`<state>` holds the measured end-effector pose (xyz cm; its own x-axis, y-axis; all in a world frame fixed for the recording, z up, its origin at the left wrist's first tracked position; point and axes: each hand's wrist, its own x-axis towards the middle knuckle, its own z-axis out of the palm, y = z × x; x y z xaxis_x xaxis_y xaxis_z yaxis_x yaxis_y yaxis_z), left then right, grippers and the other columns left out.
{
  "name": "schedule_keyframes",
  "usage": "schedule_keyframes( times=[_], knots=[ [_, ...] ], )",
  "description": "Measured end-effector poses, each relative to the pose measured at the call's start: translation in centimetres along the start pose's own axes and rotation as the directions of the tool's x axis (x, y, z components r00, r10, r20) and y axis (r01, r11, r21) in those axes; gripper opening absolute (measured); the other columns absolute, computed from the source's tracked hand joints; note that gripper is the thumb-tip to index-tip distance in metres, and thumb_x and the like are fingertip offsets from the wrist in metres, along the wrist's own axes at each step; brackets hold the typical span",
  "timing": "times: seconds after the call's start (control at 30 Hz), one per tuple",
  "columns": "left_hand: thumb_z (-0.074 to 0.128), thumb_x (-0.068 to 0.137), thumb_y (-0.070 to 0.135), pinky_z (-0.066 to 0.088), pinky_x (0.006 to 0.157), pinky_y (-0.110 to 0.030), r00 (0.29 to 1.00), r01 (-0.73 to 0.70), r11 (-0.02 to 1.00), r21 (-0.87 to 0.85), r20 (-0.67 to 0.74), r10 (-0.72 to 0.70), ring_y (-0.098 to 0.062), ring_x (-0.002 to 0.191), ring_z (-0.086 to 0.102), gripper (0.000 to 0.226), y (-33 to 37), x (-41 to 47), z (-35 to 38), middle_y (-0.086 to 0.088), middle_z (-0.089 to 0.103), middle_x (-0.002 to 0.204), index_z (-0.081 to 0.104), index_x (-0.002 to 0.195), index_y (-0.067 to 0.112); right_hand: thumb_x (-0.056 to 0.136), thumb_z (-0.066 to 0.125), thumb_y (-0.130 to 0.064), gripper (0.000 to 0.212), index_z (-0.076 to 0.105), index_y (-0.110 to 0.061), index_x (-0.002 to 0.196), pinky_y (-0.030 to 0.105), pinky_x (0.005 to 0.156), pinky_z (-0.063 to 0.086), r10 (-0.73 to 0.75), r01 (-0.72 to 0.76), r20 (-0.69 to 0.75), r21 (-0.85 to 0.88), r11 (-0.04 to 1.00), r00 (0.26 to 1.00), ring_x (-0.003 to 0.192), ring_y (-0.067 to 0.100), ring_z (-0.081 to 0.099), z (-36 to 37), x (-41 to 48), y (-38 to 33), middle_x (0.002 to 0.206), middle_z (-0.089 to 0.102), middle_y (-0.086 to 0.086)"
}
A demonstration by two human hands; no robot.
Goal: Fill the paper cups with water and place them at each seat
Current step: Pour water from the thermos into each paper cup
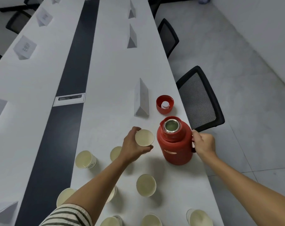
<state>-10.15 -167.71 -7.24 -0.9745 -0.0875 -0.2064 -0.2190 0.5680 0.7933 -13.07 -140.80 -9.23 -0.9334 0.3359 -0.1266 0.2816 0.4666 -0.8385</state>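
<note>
One pale paper cup is gripped in the left hand, fingers curled round its wall, just left of a tall red plastic thermos flask. Flask stands upright on the long white surface, mouth uncovered. Right hand wraps the flask's side handle. Red screw lid sits upturned behind the flask, beside a white folded name card. More paper cups stand scattered nearer the person. Black mesh chair at the surface's right edge.
</note>
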Motion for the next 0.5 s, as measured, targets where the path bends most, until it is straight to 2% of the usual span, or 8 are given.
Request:
schedule_keyframes(
  times=[0.1, 0.2, 0.27, 0.33, 0.5],
  knots=[
    [0.088, 0.053, 0.039, 0.058, 0.077, -0.040, 1.000, -0.002, 1.000, -0.006, 0.026, 0.002, -0.019, 0.098, 0.056, 0.075, 0.3, -0.4, -0.2, 0.006, 0.056, 0.109, 0.045, 0.113, 0.033, 0.091, 0.054, -0.029, 0.059, 0.047, -0.011, 0.035, 0.039, 0.054, 0.045, -0.086, 0.089, 0.045, -0.081, 0.993, 0.995, 0.046, 0.024, 0.047, -1.2, 0.2, -1.4, 0.039, 0.048, 0.005],
    [0.089, 0.059, 0.027, 0.050, 0.075, -0.026, 0.996, -0.037, 0.999, 0.000, 0.082, 0.037, -0.020, 0.101, 0.054, 0.077, 0.5, -0.8, -0.4, 0.001, 0.053, 0.116, 0.040, 0.118, 0.028, 0.082, 0.045, -0.039, 0.056, 0.051, -0.002, 0.041, 0.040, 0.053, 0.045, -0.207, 0.223, 0.104, -0.174, 0.959, 0.973, 0.048, 0.034, 0.053, -2.5, 0.2, -3.3, 0.044, 0.053, 0.015],
    [0.088, 0.065, 0.020, 0.044, 0.070, -0.016, 0.991, -0.069, 0.997, 0.015, 0.116, 0.067, -0.019, 0.102, 0.053, 0.077, 0.7, -1.0, -0.5, 0.001, 0.050, 0.116, 0.035, 0.120, 0.028, 0.082, 0.044, -0.038, 0.056, 0.050, -0.002, 0.040, 0.038, 0.053, 0.042, -0.275, 0.300, 0.134, -0.231, 0.926, 0.952, 0.047, 0.031, 0.053, -3.3, 0.3, -4.5, 0.042, 0.052, 0.012],
    [0.086, 0.068, 0.017, 0.043, 0.069, -0.013, 0.987, -0.097, 0.995, 0.026, 0.134, 0.093, -0.018, 0.103, 0.052, 0.078, 0.9, -1.5, -0.6, 0.003, 0.048, 0.116, 0.034, 0.124, 0.026, 0.083, 0.043, -0.038, 0.056, 0.049, -0.003, 0.039, 0.035, 0.052, 0.039, -0.324, 0.360, 0.166, -0.283, 0.889, 0.931, 0.045, 0.029, 0.051, -3.9, 0.2, -5.5, 0.041, 0.051, 0.011],
    [0.088, 0.067, 0.019, 0.048, 0.077, -0.020, 0.982, -0.142, 0.989, 0.047, 0.130, 0.135, -0.017, 0.105, 0.052, 0.082, 1.4, -2.2, -0.7, 0.007, 0.047, 0.115, 0.035, 0.128, 0.024, 0.085, 0.043, -0.038, 0.057, 0.041, -0.010, 0.035, 0.032, 0.048, 0.035, -0.411, 0.472, 0.235, -0.372, 0.799, 0.881, 0.038, 0.021, 0.042, -4.9, 0.3, -6.9, 0.037, 0.046, 0.007]
  ],
)
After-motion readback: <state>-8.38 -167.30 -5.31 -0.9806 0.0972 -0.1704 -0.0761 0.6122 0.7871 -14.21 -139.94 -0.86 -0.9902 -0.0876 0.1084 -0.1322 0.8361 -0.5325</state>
